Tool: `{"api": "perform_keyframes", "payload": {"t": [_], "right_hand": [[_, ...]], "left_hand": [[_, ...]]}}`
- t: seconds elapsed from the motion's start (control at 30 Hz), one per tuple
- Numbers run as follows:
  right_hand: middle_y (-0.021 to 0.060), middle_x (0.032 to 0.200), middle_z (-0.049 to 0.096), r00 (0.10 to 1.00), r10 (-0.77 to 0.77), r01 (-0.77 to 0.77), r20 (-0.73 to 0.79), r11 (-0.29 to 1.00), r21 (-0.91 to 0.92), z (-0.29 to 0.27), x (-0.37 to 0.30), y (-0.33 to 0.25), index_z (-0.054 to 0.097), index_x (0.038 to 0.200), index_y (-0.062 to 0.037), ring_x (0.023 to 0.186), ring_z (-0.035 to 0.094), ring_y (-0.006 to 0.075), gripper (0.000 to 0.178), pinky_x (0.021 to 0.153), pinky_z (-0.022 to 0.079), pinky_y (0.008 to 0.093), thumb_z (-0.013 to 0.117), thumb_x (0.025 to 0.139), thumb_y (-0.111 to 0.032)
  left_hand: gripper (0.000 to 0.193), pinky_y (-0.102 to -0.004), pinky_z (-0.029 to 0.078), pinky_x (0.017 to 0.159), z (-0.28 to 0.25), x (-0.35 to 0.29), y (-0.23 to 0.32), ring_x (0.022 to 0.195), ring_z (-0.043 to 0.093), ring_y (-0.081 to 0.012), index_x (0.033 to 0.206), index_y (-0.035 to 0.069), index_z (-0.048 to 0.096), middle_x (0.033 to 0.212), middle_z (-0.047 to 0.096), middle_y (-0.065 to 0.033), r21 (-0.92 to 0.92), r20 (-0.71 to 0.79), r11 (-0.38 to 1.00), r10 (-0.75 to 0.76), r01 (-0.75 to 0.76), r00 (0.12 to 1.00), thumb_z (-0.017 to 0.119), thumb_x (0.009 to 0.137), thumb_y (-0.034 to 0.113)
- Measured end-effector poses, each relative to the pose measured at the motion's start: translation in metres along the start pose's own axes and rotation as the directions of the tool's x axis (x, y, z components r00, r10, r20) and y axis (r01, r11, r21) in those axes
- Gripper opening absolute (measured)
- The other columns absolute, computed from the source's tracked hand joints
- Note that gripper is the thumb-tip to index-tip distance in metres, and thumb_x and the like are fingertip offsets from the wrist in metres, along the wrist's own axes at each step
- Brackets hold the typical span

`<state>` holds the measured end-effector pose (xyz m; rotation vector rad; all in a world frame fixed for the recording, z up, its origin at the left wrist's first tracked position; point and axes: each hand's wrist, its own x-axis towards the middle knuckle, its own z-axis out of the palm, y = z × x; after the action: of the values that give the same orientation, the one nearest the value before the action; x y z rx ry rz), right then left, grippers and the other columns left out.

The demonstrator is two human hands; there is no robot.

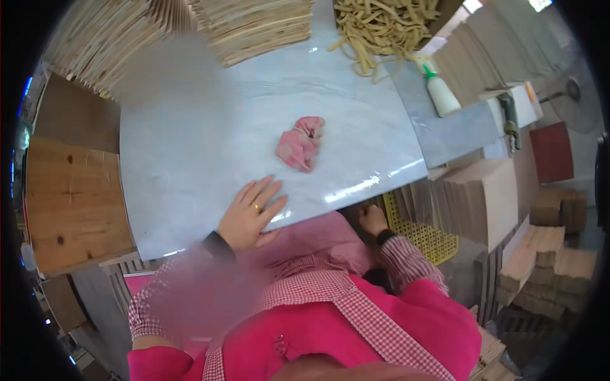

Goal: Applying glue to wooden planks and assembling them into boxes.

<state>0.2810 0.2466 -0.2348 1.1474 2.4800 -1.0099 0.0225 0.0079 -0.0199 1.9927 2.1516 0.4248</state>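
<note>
While the person leans over the work surface, the scene reads as follows.

Pink cloth: a crumpled pink rag (300, 144), bunched into an uneven lump with folds and a darker pink patch at its top end.
Cloth position: lies alone near the middle of the pale grey tabletop (190, 127), apart from both hands, nearer the left hand than the right.
Left hand: the left hand (250, 216) rests palm down on the near edge of the tabletop, below and left of the cloth.
Left fingers: the fingers (262, 190) are extended and slightly spread, flat against the surface; they grip nothing. A ring shows on one finger.
Right hand: the right hand (372, 219) is lowered past the near right corner of the tabletop, beside a yellow perforated crate (422, 236).
Right fingers: curled inward and partly in shadow; whether they close on anything cannot be told.
Far edge, centre: a pile of pale yellow strips (381, 25) spills onto the tabletop.
Far edge, left: stacks of thin wooden sheets (254, 25) stand at the back.
Right side: a white squeeze bottle with a green nozzle (440, 92) stands on an adjoining grey surface, well apart from the cloth.
Right of crate: upright wooden boards (476, 197) and stacked wooden blocks (540, 254).
Left side: a wooden board (73, 197) lies just beside the tabletop.
</note>
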Motion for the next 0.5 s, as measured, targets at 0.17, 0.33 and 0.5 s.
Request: {"api": "perform_keyframes", "payload": {"t": [0.17, 0.33, 0.5], "right_hand": [[0.0111, 0.066, 0.057, 0.777, -0.514, 0.591, -0.363, 0.794, 0.14, -0.121, -0.074, -0.149, 0.061, 0.087, -0.0003, 0.057, 0.058, 0.0183, 0.019, 0.054, 0.046, 0.0336, 0.066, 0.086, -0.019], [0.0207, 0.103, 0.06, 0.417, -0.632, 0.714, -0.653, 0.672, -0.194, -0.099, 0.034, -0.244, 0.059, 0.107, 0.0018, 0.101, 0.055, 0.038, 0.039, 0.089, 0.044, 0.043, 0.069, 0.077, -0.021], [0.0175, 0.093, 0.06, 0.269, -0.905, 0.937, -0.329, 0.325, -0.127, 0.019, -0.006, -0.324, 0.06, 0.083, -0.0003, 0.09, 0.056, 0.0337, 0.018, 0.082, 0.044, 0.0474, 0.06, 0.074, -0.016]], "left_hand": [[0.059, -0.0509, 0.036, 0.102, 0.013, -0.009, 0.001, 0.126, 0.044, -0.0375, 0.121, 0.006, 0.056, 0.133, 0.049, -0.0164, 0.036, -0.261, 0.997, 0.082, -0.075, 0.962, 0.077, 0.069, 0.026], [0.05, -0.0487, 0.037, 0.101, 0.02, -0.03, 0.021, 0.126, 0.045, -0.0356, 0.119, 0.005, 0.057, 0.132, 0.051, -0.0146, 0.076, -0.465, 0.997, 0.041, -0.006, 0.884, 0.073, 0.075, 0.021], [0.043, -0.046, 0.037, 0.101, 0.027, -0.058, 0.066, 0.123, 0.046, -0.037, 0.116, 0.001, 0.057, 0.129, 0.052, -0.0181, -0.124, -0.769, 0.971, -0.224, 0.205, 0.599, 0.068, 0.075, 0.007]]}}
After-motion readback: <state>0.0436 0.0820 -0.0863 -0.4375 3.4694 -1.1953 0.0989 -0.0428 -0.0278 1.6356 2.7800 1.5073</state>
